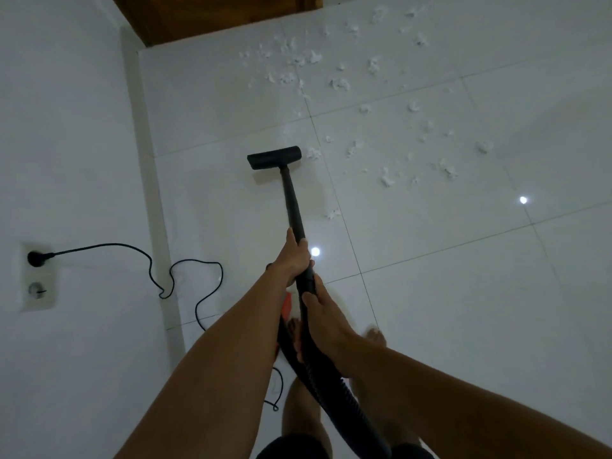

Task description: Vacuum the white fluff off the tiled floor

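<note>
Both hands grip a black vacuum wand [291, 200]. My left hand [293, 256] wraps the tube higher up; my right hand [323, 313] holds it lower, where the ribbed hose [334, 389] begins. The flat black floor nozzle [274, 157] rests on the white tiled floor [430, 276] ahead of me. White fluff [385, 178] lies scattered in several clumps to the right of the nozzle and beyond it, up toward the far wall. One clump [313, 153] touches the nozzle's right end.
A white wall [66, 127] with a skirting edge runs along the left. A black plug [36, 258] sits in a wall socket, and its cord [185, 276] loops across the floor near my bare feet [376, 337]. A wooden door [215, 18] stands at the top.
</note>
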The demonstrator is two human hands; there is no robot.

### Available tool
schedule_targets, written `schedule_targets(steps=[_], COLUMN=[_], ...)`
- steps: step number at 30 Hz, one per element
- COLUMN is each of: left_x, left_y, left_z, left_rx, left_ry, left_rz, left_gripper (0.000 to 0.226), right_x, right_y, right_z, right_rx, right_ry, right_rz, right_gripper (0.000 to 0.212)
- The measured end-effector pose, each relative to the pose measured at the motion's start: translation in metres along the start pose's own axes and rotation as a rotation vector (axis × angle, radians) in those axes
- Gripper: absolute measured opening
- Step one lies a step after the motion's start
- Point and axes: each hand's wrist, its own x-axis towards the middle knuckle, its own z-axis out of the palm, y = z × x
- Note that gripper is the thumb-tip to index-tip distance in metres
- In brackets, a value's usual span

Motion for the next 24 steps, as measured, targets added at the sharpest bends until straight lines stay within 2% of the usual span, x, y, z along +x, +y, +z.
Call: schedule_targets(steps=[7,17,24], left_x=[0.005,-0.029,-0.060], left_y=[-0.069,-0.140,-0.176], left_z=[0.047,0.133,0.176], left_rx=[0.106,0.058,0.075], left_ry=[0.014,0.096,0.077], left_rz=[0.079,0.087,0.077], left_gripper=[0.064,0.063,0.063], right_x=[0.000,-0.061,-0.094], right_y=[0.101,0.180,0.230], right_z=[0.001,-0.065,-0.084], right_rx=[-0.014,-0.313,-0.173], right_ry=[0.103,0.137,0.071], right_rz=[-0.032,-0.041,-0.022], right_gripper=[0.049,0.051,0.052])
